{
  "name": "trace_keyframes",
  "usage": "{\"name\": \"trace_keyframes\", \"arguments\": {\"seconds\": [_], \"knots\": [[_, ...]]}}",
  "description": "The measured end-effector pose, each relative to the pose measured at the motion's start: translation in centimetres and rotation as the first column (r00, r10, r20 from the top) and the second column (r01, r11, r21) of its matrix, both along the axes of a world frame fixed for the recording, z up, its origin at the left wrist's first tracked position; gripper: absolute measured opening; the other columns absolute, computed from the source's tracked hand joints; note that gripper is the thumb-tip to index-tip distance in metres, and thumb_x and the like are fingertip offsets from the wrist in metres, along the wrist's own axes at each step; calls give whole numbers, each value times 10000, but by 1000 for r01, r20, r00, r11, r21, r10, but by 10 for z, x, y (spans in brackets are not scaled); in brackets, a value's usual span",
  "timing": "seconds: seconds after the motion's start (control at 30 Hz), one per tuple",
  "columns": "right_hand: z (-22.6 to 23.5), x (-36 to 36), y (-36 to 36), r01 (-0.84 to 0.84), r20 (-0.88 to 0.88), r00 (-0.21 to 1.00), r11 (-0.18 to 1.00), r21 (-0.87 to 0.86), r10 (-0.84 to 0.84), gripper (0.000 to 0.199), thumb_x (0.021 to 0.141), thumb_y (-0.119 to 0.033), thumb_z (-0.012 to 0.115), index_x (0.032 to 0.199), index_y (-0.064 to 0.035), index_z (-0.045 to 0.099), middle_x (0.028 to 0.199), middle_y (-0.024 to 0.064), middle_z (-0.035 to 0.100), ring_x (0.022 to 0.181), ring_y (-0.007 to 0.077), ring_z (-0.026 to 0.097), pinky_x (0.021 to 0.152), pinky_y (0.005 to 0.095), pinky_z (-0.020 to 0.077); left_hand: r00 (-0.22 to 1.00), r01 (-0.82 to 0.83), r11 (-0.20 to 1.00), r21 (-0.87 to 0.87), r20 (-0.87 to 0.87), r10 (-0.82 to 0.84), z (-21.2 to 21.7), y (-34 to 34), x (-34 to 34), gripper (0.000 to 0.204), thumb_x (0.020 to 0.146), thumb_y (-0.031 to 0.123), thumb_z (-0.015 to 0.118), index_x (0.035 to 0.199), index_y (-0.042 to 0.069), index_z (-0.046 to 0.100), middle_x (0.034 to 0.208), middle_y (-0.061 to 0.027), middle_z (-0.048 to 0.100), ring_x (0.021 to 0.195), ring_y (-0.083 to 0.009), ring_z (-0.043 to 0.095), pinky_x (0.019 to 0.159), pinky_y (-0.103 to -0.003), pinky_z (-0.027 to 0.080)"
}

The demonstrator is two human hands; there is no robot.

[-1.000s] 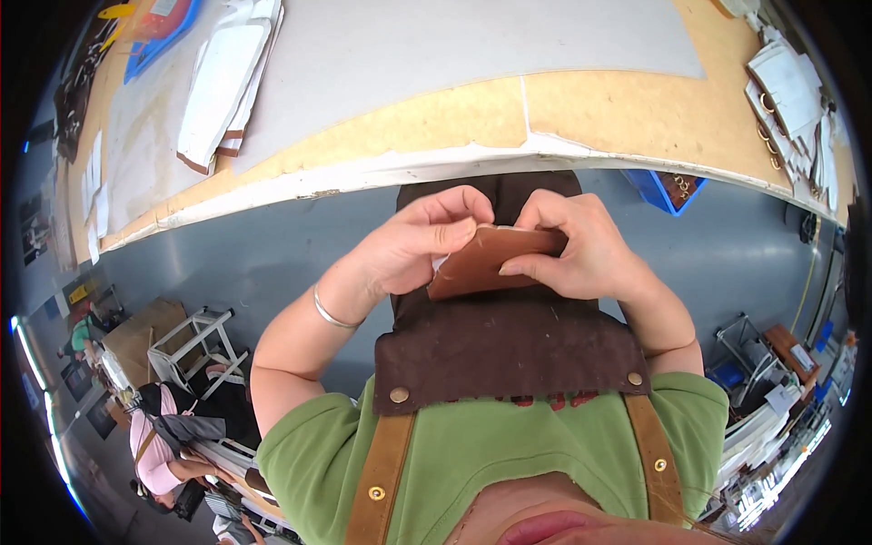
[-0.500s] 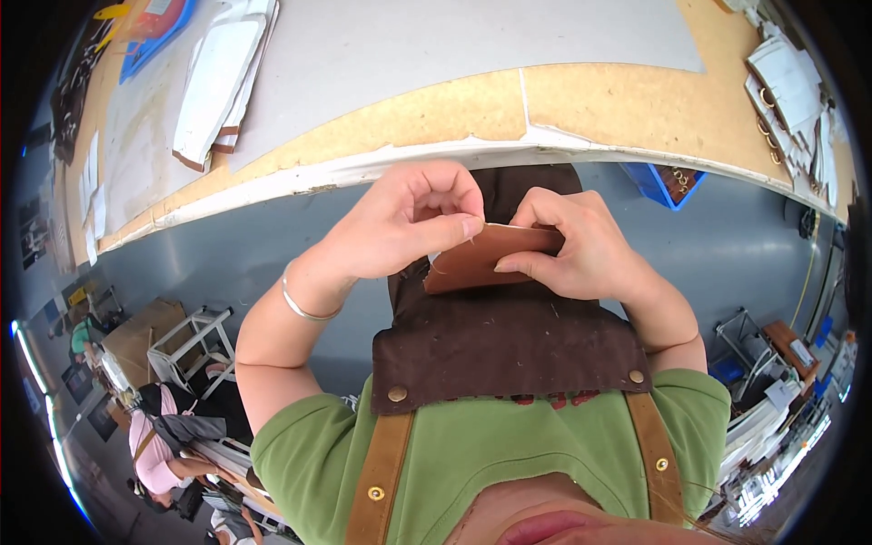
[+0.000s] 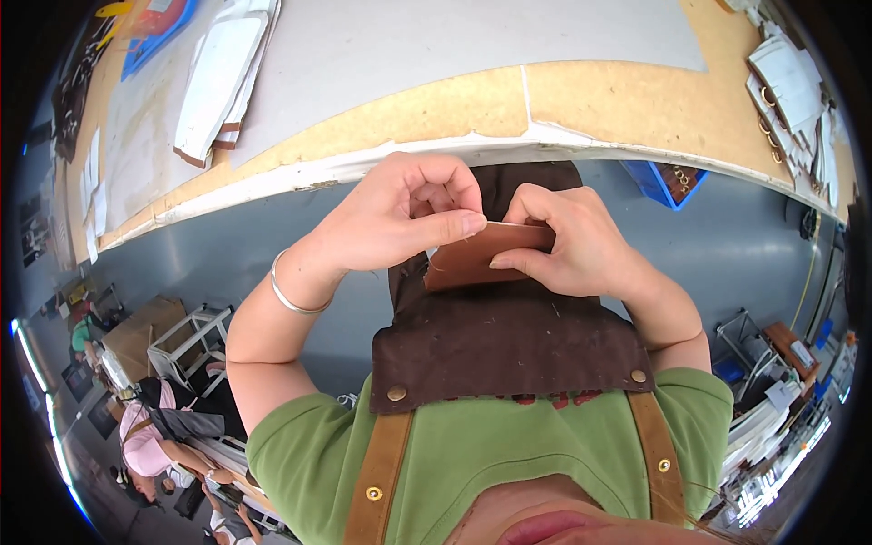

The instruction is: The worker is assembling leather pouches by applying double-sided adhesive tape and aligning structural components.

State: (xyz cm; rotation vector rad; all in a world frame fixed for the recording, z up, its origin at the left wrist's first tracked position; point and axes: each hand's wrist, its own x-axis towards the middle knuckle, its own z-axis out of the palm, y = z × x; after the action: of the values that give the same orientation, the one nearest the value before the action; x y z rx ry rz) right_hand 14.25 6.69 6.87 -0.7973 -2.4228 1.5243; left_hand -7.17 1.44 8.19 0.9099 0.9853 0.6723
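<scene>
A small brown leather piece [image 3: 472, 256] is held in front of my chest, just below the workbench edge. My right hand [image 3: 572, 243] grips its right side, thumb under and fingers over the top edge. My left hand [image 3: 404, 213] is curled at the piece's upper left corner, thumb and forefinger pinched together at the top edge. Whether something thin sits in that pinch I cannot tell. A silver bangle [image 3: 292, 295] circles my left wrist. A dark brown apron bib [image 3: 509, 350] with tan straps hangs under both hands, over a green shirt.
The workbench [image 3: 436, 109] with a grey mat and a bare board rim runs across the top. White pattern pieces [image 3: 218, 77] lie at its left, papers and metal rings [image 3: 790, 82] at its right. A blue bin [image 3: 668, 182] stands under the bench. Stools and people are far left.
My left hand has moved up and to the right along the leather piece's top edge, from its left side to a pinch at the upper corner. The right hand has kept its grip.
</scene>
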Motion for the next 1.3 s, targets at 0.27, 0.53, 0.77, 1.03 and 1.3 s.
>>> {"name": "trace_keyframes", "arguments": {"seconds": [0.27, 0.53, 0.77, 1.03, 1.3], "knots": [[-1, 0, 2, 7, -29, 1000, 1000, 12, -6, 280, 668, -159, 747, 749, -86, 490, 604, 55, 556, 553, 267, 558, 483, 345, 397, 978, -102, 982, -156, 167, 128, -25, -13, 7, 138, 866, 184, 594, 869, 56, 543, 786, 36, 543, 710, -21, 459, 624, -193, 391], [8, 2, 15, 100, -8, 995, 995, -20, -100, 274, 691, -140, 750, 771, -72, 496, 665, 63, 599, 599, 202, 604, 539, 287, 444, 918, -238, 967, -85, 306, 253, -28, -15, 10, 442, 807, 334, 666, 1091, 41, 496, 938, 9, 567, 811, -42, 499, 692, -205, 408], [-3, -9, 11, 380, -478, 623, 774, -507, -619, 253, 770, -56, 701, 872, -58, 470, 786, 19, 585, 756, 53, 547, 649, 218, 457, 728, -649, 733, 204, 445, 522, -53, -27, 42, 680, 705, 108, 768, 1258, 25, 383, 1164, -89, 542, 1036, -164, 536, 883, -307, 442], [4, -8, 18, 154, -519, 570, 704, -694, -636, 135, 830, -69, 632, 925, -45, 539, 820, -3, 575, 757, 57, 544, 685, 216, 457, 655, -750, 611, 253, 415, 632, -52, -22, 52, 464, 851, 70, 595, 1255, 13, 375, 1195, -101, 511, 1085, -178, 504, 923, -325, 414], [-26, -3, 14, -163, -427, 588, 417, -894, -687, 35, 844, -68, 605, 874, -69, 585, 879, 14, 615, 800, 74, 572, 730, 230, 473, 698, -701, 687, 188, 374, 610, -59, -24, 47, 453, 864, 117, 585, 1249, 18, 367, 1148, -97, 525, 988, -162, 536, 794, -284, 468]]}}
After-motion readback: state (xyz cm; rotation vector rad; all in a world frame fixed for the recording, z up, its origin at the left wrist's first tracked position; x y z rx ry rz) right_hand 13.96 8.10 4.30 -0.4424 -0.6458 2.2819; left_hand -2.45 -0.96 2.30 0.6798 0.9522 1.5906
